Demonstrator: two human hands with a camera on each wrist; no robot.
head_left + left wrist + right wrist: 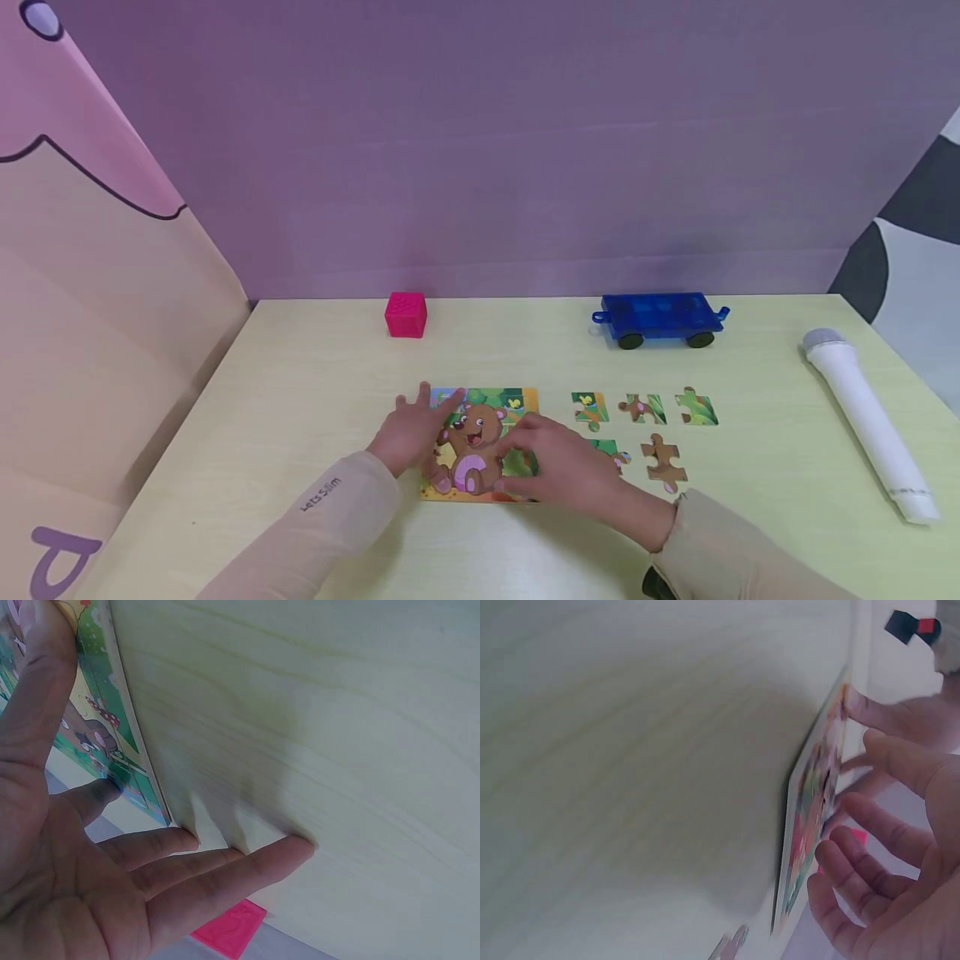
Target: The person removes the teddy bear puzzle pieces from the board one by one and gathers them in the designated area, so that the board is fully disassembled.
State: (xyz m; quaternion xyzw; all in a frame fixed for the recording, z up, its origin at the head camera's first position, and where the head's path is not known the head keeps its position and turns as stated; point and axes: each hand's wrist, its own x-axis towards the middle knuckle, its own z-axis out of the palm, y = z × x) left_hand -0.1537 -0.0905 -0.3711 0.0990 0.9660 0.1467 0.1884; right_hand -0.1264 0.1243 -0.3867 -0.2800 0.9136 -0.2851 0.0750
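Observation:
A jigsaw puzzle (pixel 471 446) with a brown bear picture lies flat on the table in the head view. My left hand (pixel 411 432) rests at its left side with the fingers spread; in the left wrist view the thumb lies over the puzzle (pixel 112 712) and the fingers (pixel 225 877) are straight. Over the puzzle's right part is my right hand (pixel 566 462), thumb and forefinger apart. In the right wrist view the right hand's fingers (pixel 889 832) bend loosely at the puzzle (pixel 810 817), and no piece shows between them.
Several loose jigsaw pieces lie right of the puzzle, among them a brown piece (pixel 663 462) and a green piece (pixel 697 408); one piece (pixel 604 447) is partly behind my right hand. Farther back stand a pink cube (pixel 406 315) and a blue toy wagon (pixel 660 317). A white microphone-shaped object (pixel 870 425) lies right.

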